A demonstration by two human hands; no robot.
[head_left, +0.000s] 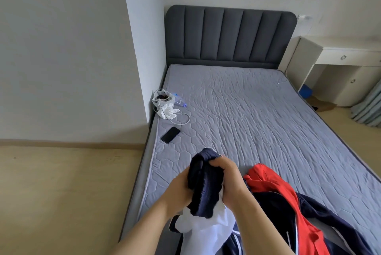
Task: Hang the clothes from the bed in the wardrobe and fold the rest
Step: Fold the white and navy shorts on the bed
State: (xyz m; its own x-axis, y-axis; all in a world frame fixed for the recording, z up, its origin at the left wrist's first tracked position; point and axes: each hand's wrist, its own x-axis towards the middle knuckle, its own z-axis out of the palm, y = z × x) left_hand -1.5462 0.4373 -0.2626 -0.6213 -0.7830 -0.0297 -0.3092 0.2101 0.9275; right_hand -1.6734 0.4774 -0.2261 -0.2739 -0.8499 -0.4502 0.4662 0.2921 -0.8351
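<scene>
Grey quilted mattress (pixel 257 110) carries a red-and-navy jacket (pixel 288 203); beside it, left hand (pixel 179 191) and right hand (pixel 228 178) curl fingers around bunched navy-and-white garment (pixel 204 188)

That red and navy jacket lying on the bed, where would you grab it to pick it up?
Probably at the bunched red upper part, coming from above: it humps up off the mattress and lies uncovered beside the right hand. Both hands are now gripping the navy garment, so one must let go first.
</scene>
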